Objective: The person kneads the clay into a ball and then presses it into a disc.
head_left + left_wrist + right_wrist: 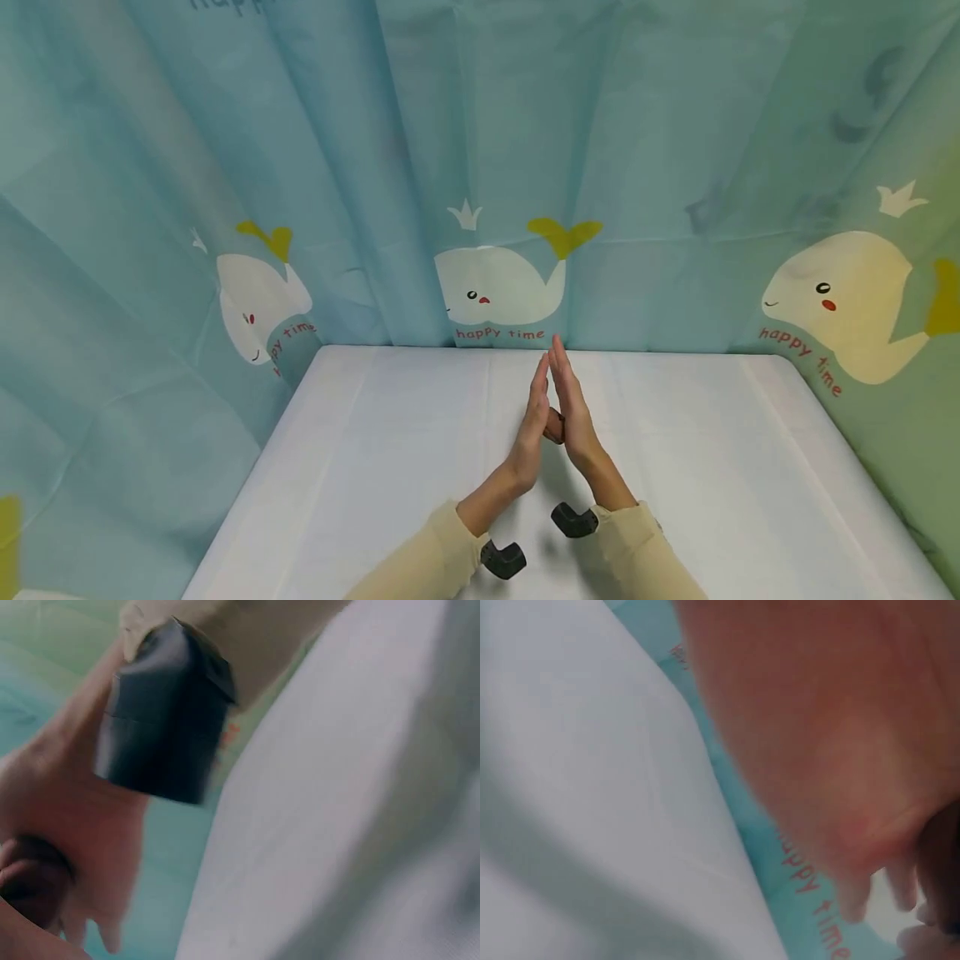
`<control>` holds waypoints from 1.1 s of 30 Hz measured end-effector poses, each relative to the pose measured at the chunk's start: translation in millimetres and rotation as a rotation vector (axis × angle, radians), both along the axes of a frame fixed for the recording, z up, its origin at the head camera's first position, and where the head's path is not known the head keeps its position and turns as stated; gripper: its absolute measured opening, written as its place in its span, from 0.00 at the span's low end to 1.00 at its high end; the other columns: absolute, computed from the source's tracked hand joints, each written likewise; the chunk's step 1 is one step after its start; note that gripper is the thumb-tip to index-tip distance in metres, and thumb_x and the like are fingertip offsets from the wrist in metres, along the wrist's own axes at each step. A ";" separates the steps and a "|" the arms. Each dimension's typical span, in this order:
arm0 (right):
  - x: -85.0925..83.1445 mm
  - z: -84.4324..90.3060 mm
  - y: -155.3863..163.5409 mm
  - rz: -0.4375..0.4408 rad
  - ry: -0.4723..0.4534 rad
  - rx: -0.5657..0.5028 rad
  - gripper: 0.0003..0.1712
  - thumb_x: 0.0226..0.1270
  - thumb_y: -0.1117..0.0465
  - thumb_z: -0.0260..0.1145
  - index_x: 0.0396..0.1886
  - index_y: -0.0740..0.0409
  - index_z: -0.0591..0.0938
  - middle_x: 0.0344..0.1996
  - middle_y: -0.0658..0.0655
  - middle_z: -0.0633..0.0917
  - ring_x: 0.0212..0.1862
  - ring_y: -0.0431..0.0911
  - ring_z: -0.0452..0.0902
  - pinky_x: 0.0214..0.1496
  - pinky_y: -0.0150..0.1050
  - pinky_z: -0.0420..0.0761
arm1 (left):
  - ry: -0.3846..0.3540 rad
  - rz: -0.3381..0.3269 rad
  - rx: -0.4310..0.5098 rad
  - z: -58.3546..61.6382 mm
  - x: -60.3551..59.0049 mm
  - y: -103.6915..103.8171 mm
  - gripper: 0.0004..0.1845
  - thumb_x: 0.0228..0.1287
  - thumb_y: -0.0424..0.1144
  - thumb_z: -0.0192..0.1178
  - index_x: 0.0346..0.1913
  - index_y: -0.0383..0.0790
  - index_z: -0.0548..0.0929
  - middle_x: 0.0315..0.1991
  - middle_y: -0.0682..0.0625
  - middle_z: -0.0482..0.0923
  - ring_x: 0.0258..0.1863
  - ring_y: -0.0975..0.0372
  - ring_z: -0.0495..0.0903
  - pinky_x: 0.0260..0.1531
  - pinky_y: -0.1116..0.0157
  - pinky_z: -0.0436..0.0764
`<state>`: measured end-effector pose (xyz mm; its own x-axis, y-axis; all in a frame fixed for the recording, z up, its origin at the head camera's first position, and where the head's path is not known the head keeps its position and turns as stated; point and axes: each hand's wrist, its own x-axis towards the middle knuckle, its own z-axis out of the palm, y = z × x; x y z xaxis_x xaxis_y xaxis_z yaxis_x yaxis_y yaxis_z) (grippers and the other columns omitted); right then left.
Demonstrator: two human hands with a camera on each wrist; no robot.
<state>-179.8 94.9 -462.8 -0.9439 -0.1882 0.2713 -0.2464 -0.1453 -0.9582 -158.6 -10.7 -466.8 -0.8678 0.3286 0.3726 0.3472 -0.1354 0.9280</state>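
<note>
The left hand (529, 433) and right hand (579, 421) face each other palm to palm above the table, their fingers straight and converging at the tips. Behind them hangs a blue-green curtain (660, 167) printed with white whales (502, 287). The white table (405, 433) reaches to it. Pale sleeves (427, 554) cover the forearms; a black device (504, 560) juts from each cuff. Smallest, a rounded brown object (554, 427) sits between the palms.
</note>
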 end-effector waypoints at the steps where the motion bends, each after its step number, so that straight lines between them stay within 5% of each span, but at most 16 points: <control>1: 0.2 -1.7 0.2 0.016 -0.004 0.001 0.33 0.86 0.41 0.26 0.85 0.36 0.43 0.83 0.44 0.44 0.75 0.35 0.56 0.72 0.45 0.58 | 0.000 0.005 0.010 0.8 0.1 0.7 0.32 0.83 0.50 0.23 0.84 0.52 0.37 0.84 0.57 0.32 0.81 0.58 0.43 0.76 0.45 0.43; 3: 2.1 -4.8 -1.5 0.045 -0.017 -0.001 0.33 0.85 0.41 0.25 0.85 0.36 0.42 0.83 0.45 0.43 0.72 0.31 0.57 0.66 0.36 0.63 | 0.011 0.032 0.029 4.5 -1.1 1.7 0.32 0.83 0.49 0.22 0.84 0.47 0.36 0.84 0.55 0.32 0.82 0.58 0.34 0.77 0.45 0.38; 6: 7.6 -8.3 -7.5 0.038 0.007 -0.005 0.33 0.86 0.43 0.23 0.85 0.38 0.41 0.83 0.48 0.42 0.76 0.36 0.56 0.69 0.37 0.61 | -0.013 0.087 0.066 7.3 -6.4 2.0 0.32 0.84 0.48 0.20 0.84 0.45 0.34 0.84 0.52 0.31 0.82 0.58 0.33 0.77 0.50 0.39; 7: 10.0 -8.7 -9.9 0.029 0.019 -0.015 0.33 0.86 0.44 0.23 0.85 0.39 0.41 0.84 0.48 0.41 0.80 0.37 0.42 0.76 0.41 0.51 | -0.035 0.110 0.079 7.2 -8.5 1.7 0.31 0.84 0.48 0.20 0.84 0.47 0.35 0.84 0.52 0.31 0.82 0.58 0.36 0.76 0.52 0.48; 9: 14.7 -8.9 -15.2 0.011 0.041 -0.027 0.32 0.86 0.45 0.23 0.85 0.39 0.41 0.83 0.46 0.41 0.82 0.41 0.37 0.79 0.48 0.41 | -0.082 0.163 0.097 5.9 -13.0 0.3 0.31 0.84 0.49 0.21 0.84 0.50 0.36 0.84 0.52 0.31 0.78 0.58 0.52 0.62 0.60 0.67; 13: 25.2 -4.8 -25.1 0.009 0.088 -0.027 0.32 0.86 0.47 0.26 0.85 0.39 0.41 0.83 0.45 0.40 0.83 0.46 0.33 0.78 0.59 0.35 | -0.125 0.273 0.125 0.5 -25.8 -4.4 0.31 0.84 0.48 0.25 0.85 0.51 0.41 0.84 0.51 0.34 0.77 0.57 0.54 0.60 0.60 0.68; 15: 29.5 -0.8 -28.8 0.018 0.116 -0.004 0.33 0.86 0.47 0.27 0.85 0.41 0.41 0.84 0.46 0.40 0.83 0.47 0.33 0.78 0.61 0.35 | -0.120 0.303 0.135 -1.2 -30.8 -6.2 0.31 0.84 0.47 0.26 0.85 0.49 0.43 0.84 0.49 0.36 0.80 0.54 0.50 0.74 0.55 0.54; 16: 31.2 1.7 -29.8 0.021 0.127 0.006 0.33 0.86 0.47 0.28 0.85 0.42 0.41 0.84 0.46 0.40 0.83 0.46 0.32 0.78 0.61 0.35 | -0.112 0.308 0.139 -2.4 -32.6 -6.5 0.31 0.84 0.47 0.27 0.84 0.48 0.43 0.84 0.49 0.36 0.82 0.56 0.37 0.77 0.50 0.42; 17: 32.1 4.3 -30.0 0.021 0.137 0.013 0.33 0.86 0.47 0.28 0.85 0.43 0.41 0.84 0.47 0.40 0.83 0.46 0.32 0.78 0.62 0.35 | -0.109 0.305 0.139 -2.7 -32.6 -6.4 0.31 0.84 0.47 0.26 0.85 0.49 0.43 0.84 0.49 0.36 0.82 0.55 0.37 0.77 0.47 0.39; 23: 24.7 15.6 -18.7 -0.044 0.119 0.013 0.33 0.86 0.45 0.28 0.85 0.41 0.42 0.83 0.44 0.45 0.83 0.46 0.38 0.79 0.60 0.36 | -0.034 0.184 0.094 2.0 -18.0 3.3 0.32 0.83 0.49 0.25 0.85 0.51 0.39 0.84 0.53 0.34 0.81 0.60 0.39 0.76 0.45 0.42; 24: 22.6 15.4 -16.0 -0.055 0.109 0.012 0.33 0.86 0.45 0.27 0.85 0.40 0.43 0.83 0.45 0.46 0.83 0.48 0.39 0.79 0.60 0.36 | -0.021 0.169 0.084 3.5 -14.5 5.4 0.32 0.83 0.49 0.25 0.85 0.52 0.39 0.84 0.53 0.34 0.77 0.60 0.54 0.74 0.49 0.54; 25: 20.7 14.6 -13.6 -0.058 0.101 0.010 0.32 0.86 0.45 0.26 0.85 0.39 0.43 0.83 0.45 0.47 0.83 0.49 0.40 0.79 0.60 0.37 | -0.010 0.159 0.080 5.0 -11.3 7.6 0.32 0.83 0.49 0.25 0.85 0.52 0.39 0.84 0.54 0.35 0.77 0.63 0.54 0.73 0.51 0.54; 30: 17.9 7.7 -11.5 -0.022 0.089 -0.013 0.33 0.86 0.43 0.22 0.85 0.39 0.44 0.83 0.48 0.49 0.83 0.51 0.40 0.80 0.57 0.41 | 0.016 0.176 0.136 11.6 -5.3 11.2 0.32 0.83 0.48 0.27 0.85 0.50 0.42 0.84 0.54 0.38 0.78 0.63 0.54 0.74 0.51 0.54; 31: 18.8 6.7 -12.7 -0.013 0.089 -0.015 0.34 0.85 0.43 0.22 0.85 0.40 0.44 0.83 0.48 0.49 0.83 0.50 0.40 0.80 0.57 0.41 | 0.022 0.185 0.148 12.3 -5.6 10.7 0.32 0.82 0.48 0.28 0.85 0.48 0.43 0.84 0.53 0.39 0.81 0.63 0.40 0.77 0.47 0.43; 33: 21.3 4.3 -15.4 -0.002 0.082 -0.019 0.34 0.85 0.42 0.22 0.86 0.42 0.44 0.83 0.49 0.49 0.83 0.50 0.40 0.80 0.59 0.42 | 0.035 0.205 0.147 12.9 -6.6 8.6 0.33 0.82 0.47 0.29 0.84 0.47 0.44 0.84 0.51 0.39 0.82 0.58 0.40 0.76 0.44 0.45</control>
